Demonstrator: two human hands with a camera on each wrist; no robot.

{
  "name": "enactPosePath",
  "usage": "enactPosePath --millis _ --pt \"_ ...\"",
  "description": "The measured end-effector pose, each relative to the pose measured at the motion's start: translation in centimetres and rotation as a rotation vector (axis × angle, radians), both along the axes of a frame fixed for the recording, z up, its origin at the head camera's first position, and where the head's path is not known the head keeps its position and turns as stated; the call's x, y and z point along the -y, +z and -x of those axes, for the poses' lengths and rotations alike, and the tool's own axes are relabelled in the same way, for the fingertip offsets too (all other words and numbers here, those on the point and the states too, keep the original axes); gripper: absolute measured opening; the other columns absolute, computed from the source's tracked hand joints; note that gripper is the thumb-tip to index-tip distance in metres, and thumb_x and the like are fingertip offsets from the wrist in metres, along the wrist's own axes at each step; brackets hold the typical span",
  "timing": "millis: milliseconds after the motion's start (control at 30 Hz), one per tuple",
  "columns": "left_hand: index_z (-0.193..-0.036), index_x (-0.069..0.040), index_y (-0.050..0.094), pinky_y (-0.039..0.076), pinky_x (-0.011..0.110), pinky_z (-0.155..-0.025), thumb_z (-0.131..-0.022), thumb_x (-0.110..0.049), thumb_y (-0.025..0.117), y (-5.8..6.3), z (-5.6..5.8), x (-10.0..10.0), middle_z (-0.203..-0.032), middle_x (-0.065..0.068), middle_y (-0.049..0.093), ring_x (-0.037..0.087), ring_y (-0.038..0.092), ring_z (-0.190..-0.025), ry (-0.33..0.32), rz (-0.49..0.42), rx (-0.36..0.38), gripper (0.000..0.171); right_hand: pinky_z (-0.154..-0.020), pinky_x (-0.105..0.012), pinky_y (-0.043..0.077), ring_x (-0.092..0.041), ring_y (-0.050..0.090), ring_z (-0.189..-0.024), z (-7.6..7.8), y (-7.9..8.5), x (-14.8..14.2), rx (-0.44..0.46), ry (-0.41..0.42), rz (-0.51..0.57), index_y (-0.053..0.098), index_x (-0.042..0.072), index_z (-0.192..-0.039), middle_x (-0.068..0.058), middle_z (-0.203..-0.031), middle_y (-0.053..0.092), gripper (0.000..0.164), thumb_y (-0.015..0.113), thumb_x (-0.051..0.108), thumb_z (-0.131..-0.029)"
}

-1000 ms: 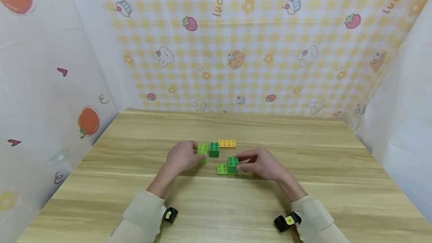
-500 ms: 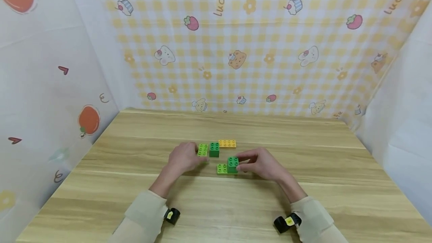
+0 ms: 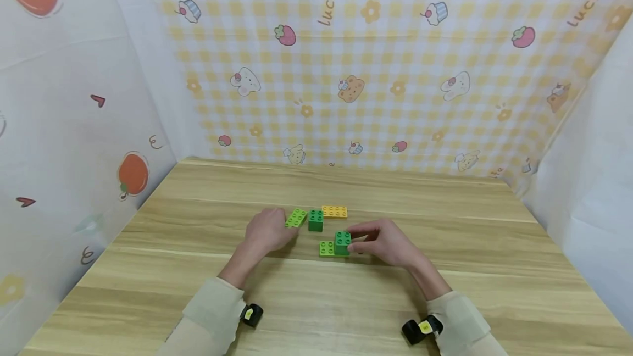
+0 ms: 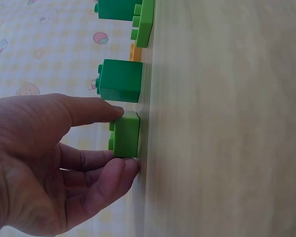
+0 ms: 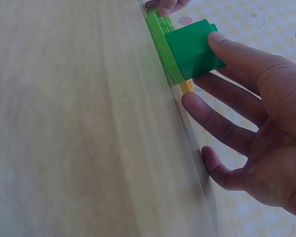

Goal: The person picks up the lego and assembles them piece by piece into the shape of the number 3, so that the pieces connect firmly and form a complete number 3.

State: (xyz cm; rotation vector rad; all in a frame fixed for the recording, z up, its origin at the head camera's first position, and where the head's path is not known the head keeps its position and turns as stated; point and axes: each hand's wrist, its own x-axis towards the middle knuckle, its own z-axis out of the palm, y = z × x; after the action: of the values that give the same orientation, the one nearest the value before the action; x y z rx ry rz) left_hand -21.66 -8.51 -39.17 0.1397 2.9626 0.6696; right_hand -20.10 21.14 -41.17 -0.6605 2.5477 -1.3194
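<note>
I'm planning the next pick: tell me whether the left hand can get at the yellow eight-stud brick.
Probably not directly: the left hand pinches the lime-green brick, and a dark green four-stud brick stands between that hand and the yellow eight-stud brick.

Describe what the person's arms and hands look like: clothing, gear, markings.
The left hand and right hand wear no visible gloves or rings. The left sleeve and right sleeve are cream with wide cuffs. At the cuffs sit a left wrist camera and right wrist camera, both black, each with a small yellow label.
</note>
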Motion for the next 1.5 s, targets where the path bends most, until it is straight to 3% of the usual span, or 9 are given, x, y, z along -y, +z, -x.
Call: enactPosePath --millis 467,767,1500 --pt "-0.094 -0.004 0.064 0.040 0.026 -0.050 -0.093 -0.028 0.075 0.67 0.04 0.19 -0.079 0.008 0.061 0.020 0.056 -0.063 0.041 -0.021 -0.012 0.026 -0.079 -0.024 0.059 -0.015 0.075 -0.097 -0.05 -0.06 0.02 0.001 0.001 0.014 0.076 0.007 -0.128 -0.010 -0.121 0.078 0.039 0.083 0.025 -0.093" --pt "-0.119 0.003 0.062 0.042 0.026 -0.052 -0.096 -0.024 0.073 0.75 0.21 0.19 -0.085 0.010 0.063 0.022 0.058 -0.067 0.058 -0.069 -0.036 0.037 -0.076 -0.024 0.058 -0.015 0.075 -0.095 0.01 -0.18 -0.06 0.010 -0.002 0.015 0.076 0.007 -0.128 -0.010 -0.121 0.078 0.040 0.083 0.025 -0.093" --pt "-0.134 0.007 0.053 0.045 0.028 -0.055 -0.103 -0.016 0.064 0.43 0.42 0.01 -0.097 0.016 0.062 0.025 0.059 -0.074 0.064 -0.175 -0.062 0.040 -0.078 -0.025 0.059 -0.016 0.074 -0.098 0.02 -0.13 -0.15 0.004 -0.001 0.003 0.076 0.009 -0.128 -0.009 -0.120 0.079 0.039 0.082 0.027 -0.094"
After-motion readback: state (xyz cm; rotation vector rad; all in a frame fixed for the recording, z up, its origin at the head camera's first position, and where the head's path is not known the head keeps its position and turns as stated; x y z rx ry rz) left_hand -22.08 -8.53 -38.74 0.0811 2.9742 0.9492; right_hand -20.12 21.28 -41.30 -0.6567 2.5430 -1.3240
